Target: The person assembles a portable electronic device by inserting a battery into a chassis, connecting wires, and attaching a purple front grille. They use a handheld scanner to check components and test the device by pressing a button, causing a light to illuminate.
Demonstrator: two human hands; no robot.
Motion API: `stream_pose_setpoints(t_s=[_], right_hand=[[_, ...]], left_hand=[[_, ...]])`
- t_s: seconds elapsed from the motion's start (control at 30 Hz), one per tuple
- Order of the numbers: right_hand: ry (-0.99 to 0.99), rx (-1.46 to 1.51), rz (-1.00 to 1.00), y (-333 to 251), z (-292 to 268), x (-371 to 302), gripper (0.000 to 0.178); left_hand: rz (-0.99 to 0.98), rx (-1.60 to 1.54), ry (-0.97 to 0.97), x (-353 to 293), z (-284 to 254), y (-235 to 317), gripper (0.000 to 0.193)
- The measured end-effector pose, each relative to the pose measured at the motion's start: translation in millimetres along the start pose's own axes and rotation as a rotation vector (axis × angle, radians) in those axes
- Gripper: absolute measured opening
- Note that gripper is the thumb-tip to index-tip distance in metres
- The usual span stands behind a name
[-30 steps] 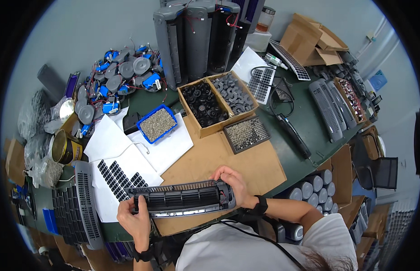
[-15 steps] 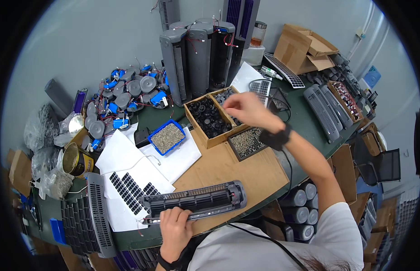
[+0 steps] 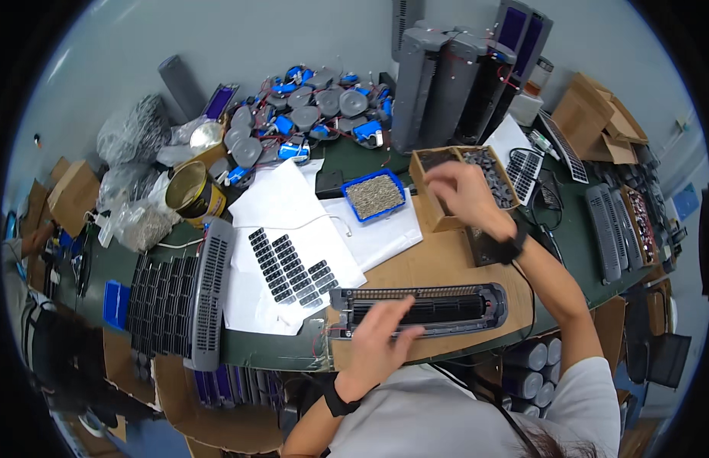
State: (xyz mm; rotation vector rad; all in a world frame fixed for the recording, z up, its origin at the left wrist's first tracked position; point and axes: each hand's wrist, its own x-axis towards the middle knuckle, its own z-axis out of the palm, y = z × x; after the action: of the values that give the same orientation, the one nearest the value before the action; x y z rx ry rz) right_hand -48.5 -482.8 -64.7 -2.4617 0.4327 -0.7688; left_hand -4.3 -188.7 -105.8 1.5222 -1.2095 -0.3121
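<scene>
A long grey plastic housing (image 3: pixel 492 309) with a black ribbed roller (image 3: pixel 446 309) inside lies near the table's front edge, on a cardboard sheet (image 3: pixel 400 267). My left hand (image 3: pixel 379 340) is over the housing's left part, fingers stretched and thumb apart; nothing shows in it. My right hand (image 3: pixel 470 195) is above the front of a two-part wooden box (image 3: pixel 440 223), its fingers bent together. Whatever they may hold cannot be made out. That hand and wrist cover part of the box and of a dark tray (image 3: pixel 486 250). Small grey parts (image 3: pixel 492 172) fill the box's right compartment.
A blue tray of small metal pieces (image 3: pixel 375 195) sits on white paper, behind small black pieces in rows (image 3: pixel 286 267). Motors with blue parts (image 3: pixel 309 111) are heaped at the back. Tall grey housings (image 3: pixel 419 91) stand behind the box. A slotted grey cover (image 3: pixel 211 298) is at left.
My view has swung left, so the table appears farther right. My left hand has let go of the housing's front edge and spread its fingers. My right hand stays near the wooden box.
</scene>
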Motion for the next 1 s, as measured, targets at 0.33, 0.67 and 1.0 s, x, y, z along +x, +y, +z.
stream_pose_setpoints(t_s=[0.33,0.67,1.0], right_hand=[[-0.523,0.597,0.031,-122.3,27.1,-79.6,0.032],[-0.952,-0.347,-0.206,-91.7,11.6,-86.4,0.038],[-1.027,-0.141,-0.182,-84.8,0.5,-79.3,0.037]], left_hand=[[-0.44,-0.655,0.265,-10.5,-31.6,-11.9,0.025],[-0.665,-0.579,0.368,-23.3,-70.3,-49.5,0.027],[-0.65,-0.536,0.204,-30.2,-59.2,-61.8,0.028]])
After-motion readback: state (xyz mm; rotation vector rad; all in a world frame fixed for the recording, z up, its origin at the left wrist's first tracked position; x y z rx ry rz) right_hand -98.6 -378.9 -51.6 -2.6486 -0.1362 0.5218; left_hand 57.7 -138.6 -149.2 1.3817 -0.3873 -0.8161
